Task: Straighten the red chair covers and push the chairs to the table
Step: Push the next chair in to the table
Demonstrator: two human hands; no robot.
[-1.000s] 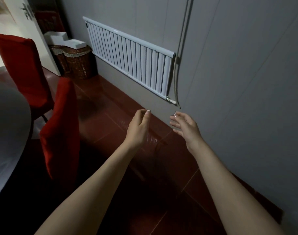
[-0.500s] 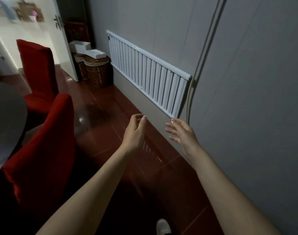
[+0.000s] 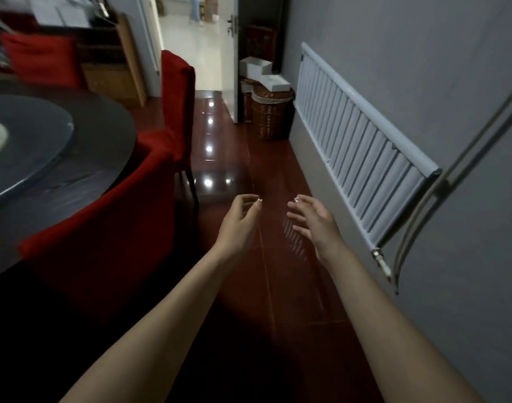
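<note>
A near chair in a red cover (image 3: 103, 228) stands at the left, its back close to the round dark table (image 3: 97, 141). Beyond it, a second red-covered chair (image 3: 176, 112) sits by the table's far side, and a third red chair (image 3: 42, 59) shows blurred at the upper left. My left hand (image 3: 237, 219) hangs in the air to the right of the near chair, fingers loosely curled, holding nothing. My right hand (image 3: 315, 219) floats beside it with fingers spread and empty. Neither hand touches a chair.
A white radiator (image 3: 359, 141) runs along the grey wall on the right, with pipes (image 3: 417, 222) at its near end. Two wicker baskets (image 3: 270, 114) topped with white boxes stand by the open door (image 3: 231, 53). A wooden cabinet (image 3: 115, 71) is behind the table. Glossy red floor (image 3: 249, 158) stretches ahead.
The view has swung left, bringing the table, the doorway and more chairs into sight. Both hands stay raised and empty, drifting slightly apart.
</note>
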